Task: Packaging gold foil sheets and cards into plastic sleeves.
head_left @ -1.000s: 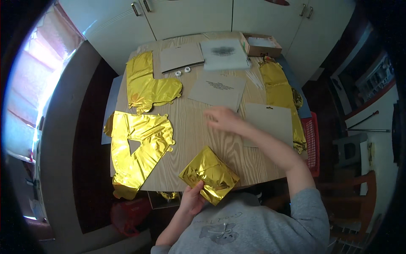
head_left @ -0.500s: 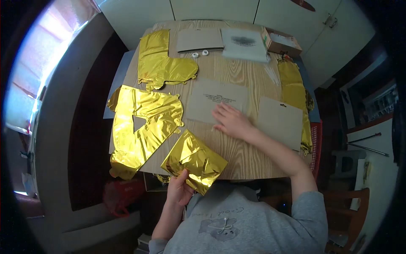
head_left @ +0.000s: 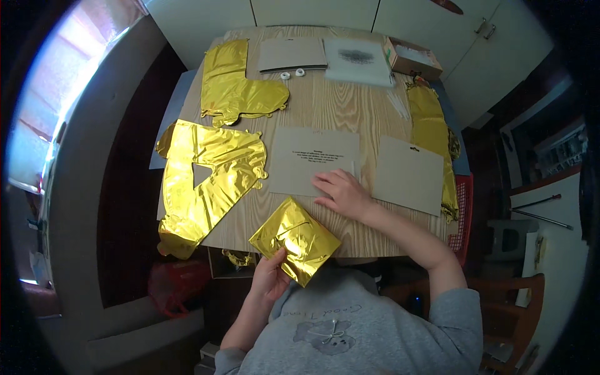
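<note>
My left hand (head_left: pixel 272 275) grips a folded gold foil balloon (head_left: pixel 295 240) by its near left edge, with the thumb on top. The balloon hangs over the table's near edge. My right hand (head_left: pixel 344 195) lies on the lower right part of a flat grey sleeve with printed text (head_left: pixel 306 172), fingers apart and slightly bent. A thin white stick (head_left: pixel 352 170) shows at the sleeve's right edge, just above that hand. To the right of the hand lies a grey card with a hang hole (head_left: pixel 409 178).
Flat gold foil balloons lie at the left (head_left: pixel 215 181), far left (head_left: pixel 228 84) and right (head_left: pixel 428 119) of the wooden table (head_left: pixel 300 112). Grey cards (head_left: pixel 292 55), two white ribbon rolls (head_left: pixel 292 74), clear bags (head_left: pixel 357 62), white sticks (head_left: pixel 398 105) and a small box (head_left: pixel 412 59) sit farther back.
My right hand and the grey sleeve have moved slightly toward me. The folded balloon in my left hand has shifted a little to the right and turned. The view has shifted slightly.
</note>
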{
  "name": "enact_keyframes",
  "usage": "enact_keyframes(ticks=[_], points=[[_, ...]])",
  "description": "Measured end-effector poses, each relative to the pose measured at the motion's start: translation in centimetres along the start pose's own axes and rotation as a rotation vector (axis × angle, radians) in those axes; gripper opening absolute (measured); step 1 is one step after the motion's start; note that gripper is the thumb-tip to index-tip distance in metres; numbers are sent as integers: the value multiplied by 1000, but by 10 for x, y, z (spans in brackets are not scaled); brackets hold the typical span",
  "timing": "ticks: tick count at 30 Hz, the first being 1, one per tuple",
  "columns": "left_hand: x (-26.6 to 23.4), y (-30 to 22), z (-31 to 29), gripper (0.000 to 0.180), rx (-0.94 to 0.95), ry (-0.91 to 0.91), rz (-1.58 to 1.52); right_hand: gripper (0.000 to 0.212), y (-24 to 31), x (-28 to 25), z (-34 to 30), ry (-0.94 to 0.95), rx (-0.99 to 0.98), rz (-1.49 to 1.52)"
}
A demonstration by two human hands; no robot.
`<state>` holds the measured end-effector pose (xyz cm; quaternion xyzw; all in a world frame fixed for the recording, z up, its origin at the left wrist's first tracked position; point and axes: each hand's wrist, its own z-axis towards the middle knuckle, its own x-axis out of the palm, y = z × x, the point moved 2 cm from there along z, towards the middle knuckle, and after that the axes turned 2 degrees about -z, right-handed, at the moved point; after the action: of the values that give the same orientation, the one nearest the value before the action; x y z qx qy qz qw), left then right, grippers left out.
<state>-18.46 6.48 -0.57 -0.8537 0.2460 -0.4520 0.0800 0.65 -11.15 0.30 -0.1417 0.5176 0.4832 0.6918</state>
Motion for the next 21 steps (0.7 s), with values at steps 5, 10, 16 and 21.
enact_keyframes(ticks=[5, 10, 16, 21], points=[[-4, 8, -5, 36, -8, -14, -11, 28, -2, 9, -10, -7, 23, 39], [6, 9, -11, 37, -14, -54, -14, 25, -5, 14, -12, -7, 109, 136], [4, 13, -12, 36, -48, -45, -44, 23, 0, 6, -5, -63, 80, -45], [6, 11, -14, 36, -51, -4, -59, 27, -9, 14, -5, -74, 56, -48]])
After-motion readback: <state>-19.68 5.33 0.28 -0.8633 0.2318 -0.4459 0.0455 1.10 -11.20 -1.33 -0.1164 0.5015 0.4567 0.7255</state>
